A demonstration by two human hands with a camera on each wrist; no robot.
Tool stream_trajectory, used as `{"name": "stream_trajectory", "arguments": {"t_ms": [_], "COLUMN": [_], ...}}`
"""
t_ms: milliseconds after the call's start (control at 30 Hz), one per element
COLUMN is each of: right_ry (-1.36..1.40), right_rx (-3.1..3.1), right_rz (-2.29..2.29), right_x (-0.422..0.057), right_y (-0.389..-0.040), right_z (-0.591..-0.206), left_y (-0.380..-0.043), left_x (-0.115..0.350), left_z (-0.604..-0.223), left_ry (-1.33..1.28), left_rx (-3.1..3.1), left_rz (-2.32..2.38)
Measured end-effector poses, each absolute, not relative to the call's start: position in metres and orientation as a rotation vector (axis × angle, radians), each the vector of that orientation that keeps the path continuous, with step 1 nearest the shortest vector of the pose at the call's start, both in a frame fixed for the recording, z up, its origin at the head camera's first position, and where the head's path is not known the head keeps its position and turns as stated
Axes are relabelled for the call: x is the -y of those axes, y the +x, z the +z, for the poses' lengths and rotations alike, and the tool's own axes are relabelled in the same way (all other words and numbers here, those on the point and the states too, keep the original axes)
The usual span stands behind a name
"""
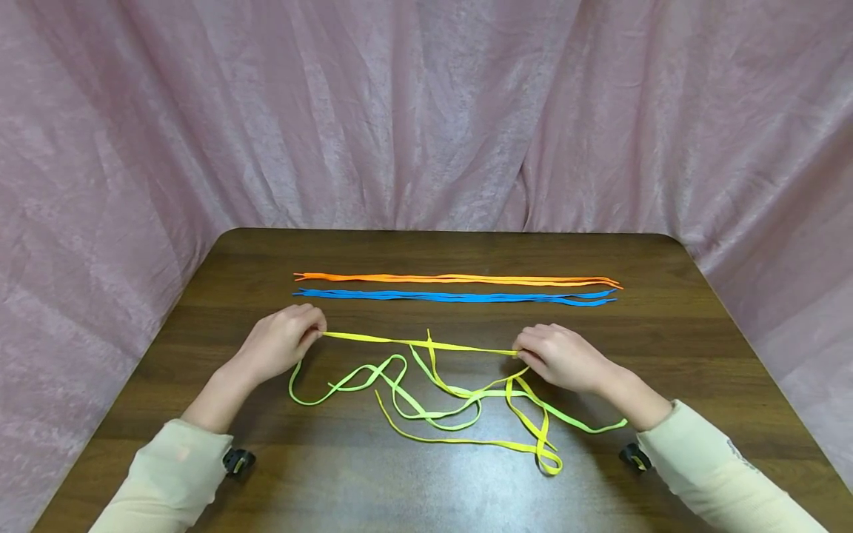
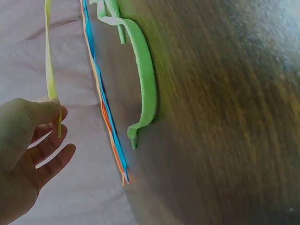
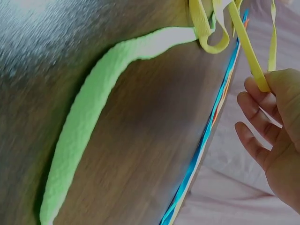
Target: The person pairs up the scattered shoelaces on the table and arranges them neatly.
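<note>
A yellow shoelace (image 1: 373, 339) is stretched nearly straight between the two hands. The left hand (image 1: 283, 340) pinches it near its tip; in the left wrist view the short end pokes out below the thumb (image 2: 47, 111). The right hand (image 1: 563, 357) pinches the same lace farther along, and its slack hangs from the fingers, as the right wrist view shows with the yellow strand (image 3: 251, 54). Beneath and nearer the body, a light green shoelace (image 1: 416, 407) lies in loose curves, tangled with loops of yellow lace (image 1: 460, 441) on the table.
Behind the hands, orange laces (image 1: 440, 279) and blue laces (image 1: 426, 296) lie straight and parallel across the brown wooden table (image 1: 300, 481). A pink curtain (image 1: 426, 111) hangs behind the table and on both sides.
</note>
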State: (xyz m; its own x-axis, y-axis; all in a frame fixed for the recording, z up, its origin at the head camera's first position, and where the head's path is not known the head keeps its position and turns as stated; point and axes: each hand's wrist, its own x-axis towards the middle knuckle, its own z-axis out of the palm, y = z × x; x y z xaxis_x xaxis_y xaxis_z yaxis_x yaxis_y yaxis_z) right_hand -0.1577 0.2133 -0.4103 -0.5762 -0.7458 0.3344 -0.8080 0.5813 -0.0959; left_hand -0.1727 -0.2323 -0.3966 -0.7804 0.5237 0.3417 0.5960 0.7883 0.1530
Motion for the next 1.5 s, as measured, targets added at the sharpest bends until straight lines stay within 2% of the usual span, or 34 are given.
{"name": "stream_trajectory", "arguments": {"t_ms": [1500], "right_ry": [0.958], "right_rx": [2.676], "right_rz": [0.443], "right_x": [-0.303], "right_y": [-0.153], "right_z": [-0.413], "left_y": [-0.178], "left_x": [0.266], "left_z": [-0.408], "left_ry": [-0.675], "left_rx": [2.806], "left_rz": [-0.398]}}
